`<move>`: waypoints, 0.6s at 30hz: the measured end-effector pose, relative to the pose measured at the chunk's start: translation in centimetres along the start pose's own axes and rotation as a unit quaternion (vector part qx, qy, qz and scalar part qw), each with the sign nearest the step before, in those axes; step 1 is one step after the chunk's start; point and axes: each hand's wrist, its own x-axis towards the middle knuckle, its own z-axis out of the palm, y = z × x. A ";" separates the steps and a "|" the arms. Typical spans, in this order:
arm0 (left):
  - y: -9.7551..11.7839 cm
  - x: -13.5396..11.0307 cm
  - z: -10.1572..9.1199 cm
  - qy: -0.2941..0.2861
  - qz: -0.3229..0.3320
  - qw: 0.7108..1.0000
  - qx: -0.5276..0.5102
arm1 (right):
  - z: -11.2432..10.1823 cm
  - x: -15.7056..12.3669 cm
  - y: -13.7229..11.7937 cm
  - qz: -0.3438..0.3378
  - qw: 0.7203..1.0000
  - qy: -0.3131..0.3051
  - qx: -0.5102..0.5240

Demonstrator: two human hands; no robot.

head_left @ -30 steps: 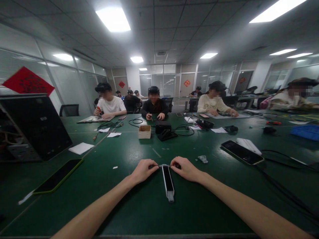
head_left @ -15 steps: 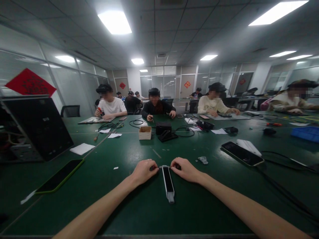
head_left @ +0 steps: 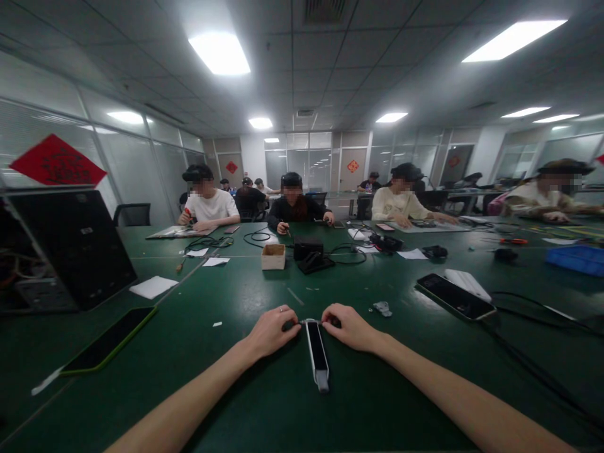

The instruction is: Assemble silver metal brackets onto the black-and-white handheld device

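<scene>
A slim pen-shaped device (head_left: 317, 353), with a white frame, a long black face and a grey near end, lies on the green table in front of me. On the left of its far end is my left hand (head_left: 274, 328), its fingers closed in a pinch. My right hand (head_left: 348, 326) mirrors it on the right side, thumb and fingertips together. Something small and dark shows inside each grip, and a thin bit reaches from each toward the device's far end. What these bits are is too small to tell.
A phone in a green case (head_left: 108, 340) lies at left, beside a black computer tower (head_left: 75, 242). At right are another phone (head_left: 455, 297), cables and a blue tray (head_left: 576, 259). A small box (head_left: 274, 258) and a black stand (head_left: 311, 251) stand ahead. Several people sit across the table.
The view has tilted up slightly, so everything sits a little lower in the picture. Both hands keep their places at the device's far end.
</scene>
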 end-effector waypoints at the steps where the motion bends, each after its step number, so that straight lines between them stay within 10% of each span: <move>1: 0.0 0.0 0.0 0.000 0.001 1.000 -0.007 | -0.1 0.0 -0.1 0.001 1.000 -0.003 0.000; 18: 0.1 0.4 0.3 0.044 -0.079 0.988 -0.124 | -0.5 -0.2 -0.6 0.000 1.000 -0.014 -0.001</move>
